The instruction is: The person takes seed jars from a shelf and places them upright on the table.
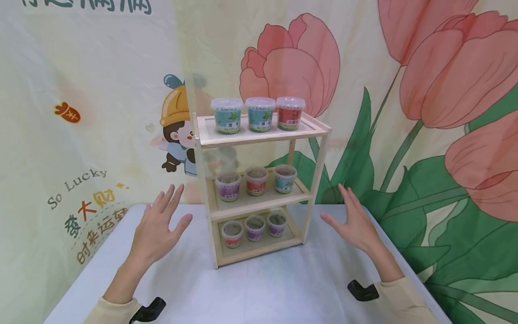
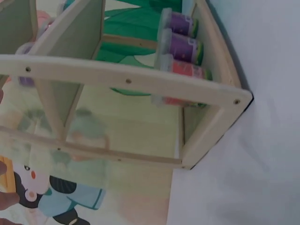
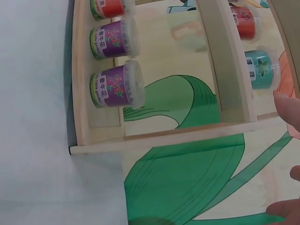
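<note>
Both open hands (image 1: 158, 225) (image 1: 352, 220) flank wooden shelf (image 1: 259, 135); backdrop (image 1: 77, 180) reads "So Lucky".

- A staged display corner, like a small shop stand or demo booth rather than a home.
- Printed backdrop (image 1: 404, 90) with tulips and a cartoon child behind.
- Cloth-covered worktop (image 1: 263, 288).
- Wooden three-tier shelf (image 1: 259, 135) with labelled little tubs (image 1: 259, 114) in rows.
</note>
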Action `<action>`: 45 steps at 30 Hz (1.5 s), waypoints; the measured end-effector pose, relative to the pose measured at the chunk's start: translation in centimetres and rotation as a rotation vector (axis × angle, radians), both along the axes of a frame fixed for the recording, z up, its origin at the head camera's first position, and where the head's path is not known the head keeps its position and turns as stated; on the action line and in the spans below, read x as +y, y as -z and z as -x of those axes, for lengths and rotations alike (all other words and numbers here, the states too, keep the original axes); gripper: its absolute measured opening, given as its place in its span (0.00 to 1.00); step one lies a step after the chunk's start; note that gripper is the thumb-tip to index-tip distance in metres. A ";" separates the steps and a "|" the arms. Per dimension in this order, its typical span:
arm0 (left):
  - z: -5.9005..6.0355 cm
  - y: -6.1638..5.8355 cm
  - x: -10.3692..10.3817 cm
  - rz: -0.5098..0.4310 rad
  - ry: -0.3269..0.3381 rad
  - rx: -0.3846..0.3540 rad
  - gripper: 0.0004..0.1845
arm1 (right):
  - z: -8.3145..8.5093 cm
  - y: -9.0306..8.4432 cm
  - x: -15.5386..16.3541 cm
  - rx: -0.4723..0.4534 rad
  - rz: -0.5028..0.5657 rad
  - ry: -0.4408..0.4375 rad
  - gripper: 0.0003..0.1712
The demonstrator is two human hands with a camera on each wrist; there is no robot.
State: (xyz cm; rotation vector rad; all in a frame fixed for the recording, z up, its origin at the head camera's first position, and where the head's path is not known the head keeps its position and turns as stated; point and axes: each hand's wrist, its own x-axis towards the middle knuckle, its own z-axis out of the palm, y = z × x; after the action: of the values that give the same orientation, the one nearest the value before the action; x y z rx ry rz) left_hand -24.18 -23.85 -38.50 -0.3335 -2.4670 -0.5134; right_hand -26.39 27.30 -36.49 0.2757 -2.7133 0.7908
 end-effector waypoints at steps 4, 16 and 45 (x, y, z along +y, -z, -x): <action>-0.1 0.1 1.2 -0.061 0.027 0.013 0.43 | 0.3 -0.1 -0.2 0.004 0.052 -0.024 0.60; -0.1 1.0 3.5 -0.328 0.163 0.011 0.39 | 1.4 0.0 -1.3 -0.088 0.313 -0.095 0.51; -0.4 3.5 6.7 -0.615 0.205 0.106 0.38 | 5.0 3.1 -2.2 -0.088 0.613 -0.204 0.35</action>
State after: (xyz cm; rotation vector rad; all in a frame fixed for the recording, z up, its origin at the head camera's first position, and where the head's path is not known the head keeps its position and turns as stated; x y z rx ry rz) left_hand -23.79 -17.13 -42.00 -0.3443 -2.0540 -1.2605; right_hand -31.38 25.06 -39.56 0.3783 -2.3878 1.6652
